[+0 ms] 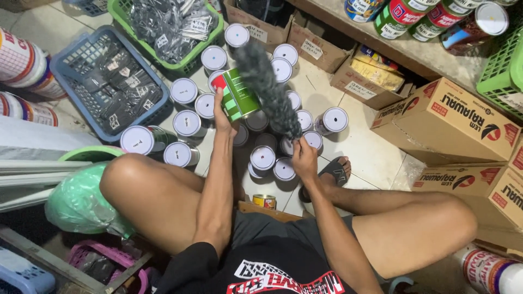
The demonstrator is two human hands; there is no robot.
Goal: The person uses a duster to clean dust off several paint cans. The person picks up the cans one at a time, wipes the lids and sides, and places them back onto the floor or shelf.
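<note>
I sit cross-legged on a tiled floor. My left hand (222,111) holds a green tin can with a red patch (238,93) tilted above the floor. My right hand (304,158) grips the handle of a dark grey fluffy duster (265,81), whose head rises up and lies against the can. Beneath my hands stand several tins with white lids (263,157), packed close together on the floor.
A blue basket (68,71) and a green basket (122,16) of dark packets sit at the upper left. Cardboard boxes (452,117) stand at the right, under a shelf with cans (414,16). A green plastic bag (79,204) lies by my left knee.
</note>
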